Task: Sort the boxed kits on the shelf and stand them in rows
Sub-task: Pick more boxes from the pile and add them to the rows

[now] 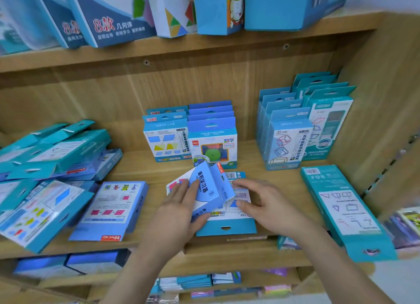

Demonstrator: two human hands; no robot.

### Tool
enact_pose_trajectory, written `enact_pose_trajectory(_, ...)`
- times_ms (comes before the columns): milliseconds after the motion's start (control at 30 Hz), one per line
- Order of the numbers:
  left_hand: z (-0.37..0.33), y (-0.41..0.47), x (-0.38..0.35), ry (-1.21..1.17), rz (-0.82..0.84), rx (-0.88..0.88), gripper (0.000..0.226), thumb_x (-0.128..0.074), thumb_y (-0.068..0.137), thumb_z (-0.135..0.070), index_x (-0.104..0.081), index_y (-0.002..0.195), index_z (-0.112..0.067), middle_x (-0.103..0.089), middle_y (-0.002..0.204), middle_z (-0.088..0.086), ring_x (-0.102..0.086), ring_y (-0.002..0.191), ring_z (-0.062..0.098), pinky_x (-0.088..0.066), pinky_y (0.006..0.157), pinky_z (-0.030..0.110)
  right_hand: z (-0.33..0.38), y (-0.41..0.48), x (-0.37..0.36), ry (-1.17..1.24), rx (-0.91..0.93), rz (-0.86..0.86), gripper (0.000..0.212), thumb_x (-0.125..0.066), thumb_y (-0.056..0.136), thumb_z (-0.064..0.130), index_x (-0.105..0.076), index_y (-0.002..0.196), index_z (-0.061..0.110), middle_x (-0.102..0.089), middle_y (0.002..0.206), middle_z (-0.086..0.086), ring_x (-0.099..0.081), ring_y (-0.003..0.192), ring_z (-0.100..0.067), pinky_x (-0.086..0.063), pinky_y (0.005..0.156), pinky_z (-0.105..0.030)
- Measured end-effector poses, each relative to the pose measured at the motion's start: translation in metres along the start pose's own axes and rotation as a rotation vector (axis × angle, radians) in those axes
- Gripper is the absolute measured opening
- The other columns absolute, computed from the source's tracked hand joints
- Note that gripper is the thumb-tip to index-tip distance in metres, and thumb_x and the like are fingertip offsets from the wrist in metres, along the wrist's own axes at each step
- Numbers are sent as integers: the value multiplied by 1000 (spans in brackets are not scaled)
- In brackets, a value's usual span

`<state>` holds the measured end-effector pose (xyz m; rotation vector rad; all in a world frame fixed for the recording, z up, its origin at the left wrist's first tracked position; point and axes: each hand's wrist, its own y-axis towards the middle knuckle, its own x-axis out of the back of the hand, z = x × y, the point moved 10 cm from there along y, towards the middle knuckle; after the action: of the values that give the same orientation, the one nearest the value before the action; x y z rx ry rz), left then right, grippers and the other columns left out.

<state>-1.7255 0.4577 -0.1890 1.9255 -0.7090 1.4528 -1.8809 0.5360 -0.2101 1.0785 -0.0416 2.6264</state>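
On the wooden shelf [261,174] my left hand [179,208] grips a small blue boxed kit [209,187], tilted up on its edge. Under it lies a flat blue kit [227,226] with a hang hole facing me. My right hand [261,201] rests on that flat kit with spread fingers, touching the tilted box's side. Behind them stand two short rows of kits [191,140]. At the right two longer rows of teal kits [302,126] stand upright.
A loose pile of teal kits [52,153] lies at the left, with flat blue kits [111,210] in front of it. A long teal kit [345,208] lies flat at the right, overhanging the edge. Larger boxes [113,15] stand on the shelf above.
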Motion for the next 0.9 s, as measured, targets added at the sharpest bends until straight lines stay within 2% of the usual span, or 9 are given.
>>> enact_pose_trajectory(100, 5, 0, 13, 68, -96, 15, 56, -62, 83, -33, -48, 134, -16, -65, 119, 12, -66, 97, 32, -54, 71, 37, -1, -1, -6, -91, 26, 39, 53, -57, 85, 54, -48, 134, 34, -49, 132, 18, -41, 121, -11, -33, 104, -27)
enact_pose_trajectory(233, 51, -10, 54, -447, -378, 293, 10, -58, 91, -22, -52, 98, -18, -58, 68, -2, -55, 59, 21, -38, 51, 21, 6, -7, -8, -87, 46, 62, 90, -37, 62, 90, -45, 135, 38, -38, 130, 27, -34, 124, -3, -23, 103, -15)
enact_pose_trajectory(333, 73, -19, 63, -1192, -567, 467, 14, -47, 98, -24, -59, 94, -18, -70, 84, -2, -68, 78, 17, -54, 66, 30, 18, -8, 5, 100, -1, -29, 77, -44, 67, 84, -48, 131, 40, -47, 131, 23, -42, 123, 2, -33, 106, -20)
enact_pose_trajectory(433, 64, -19, 49, -1570, -487, 561, 20, -42, 99, -26, -59, 102, -15, -72, 91, 8, -70, 76, 30, -56, 49, 40, 38, -7, 5, 281, -34, -33, 61, -53, 72, 66, -48, 129, 44, -51, 126, 26, -49, 119, 4, -42, 104, -28)
enact_pose_trajectory(533, 56, -26, 54, -1477, -488, 518, 17, -44, 98, -26, -60, 97, -20, -73, 88, 1, -71, 76, 17, -55, 53, 29, 62, -8, 0, 354, -16, -8, 58, -53, 69, 69, -44, 124, 53, -50, 127, 27, -45, 120, 9, -46, 101, -33)
enact_pose_trajectory(633, 37, -31, 73, -993, -498, 294, 7, -56, 93, -22, -60, 98, -25, -70, 88, -14, -64, 76, -1, -49, 63, 15, 92, -12, -13, 522, 27, 19, 64, -60, 69, 68, -31, 126, 62, -45, 130, 31, -47, 117, 9, -50, 95, -33)
enact_pose_trajectory(733, -17, -29, 63, -675, -337, 52, 51, -61, 82, -23, -48, 129, -39, -62, 117, -23, -59, 102, -2, -47, 83, 16, 105, -13, -13, 786, 57, -153, 86, -79, 65, 42, -31, 137, 44, -58, 124, 20, -59, 108, -1, -53, 83, -25)
enact_pose_trajectory(800, -42, -31, 52, -636, -294, -67, 67, -62, 78, -26, -38, 139, -38, -43, 141, -18, -41, 128, -5, -32, 101, 8, 88, -15, 11, 886, -2, -409, 56, -79, 73, 19, -51, 121, 29, -70, 107, 11, -67, 98, -9, -55, 79, -29)
enact_pose_trajectory(900, -31, -29, 49, -796, -313, -40, 45, -71, 80, -20, -61, 123, -32, -47, 137, -22, -42, 126, -9, -34, 100, 8, 59, -19, 41, 945, -110, -520, 26, -68, 81, 5, -63, 101, 21, -75, 91, 4, -71, 85, -15, -58, 66, -31)
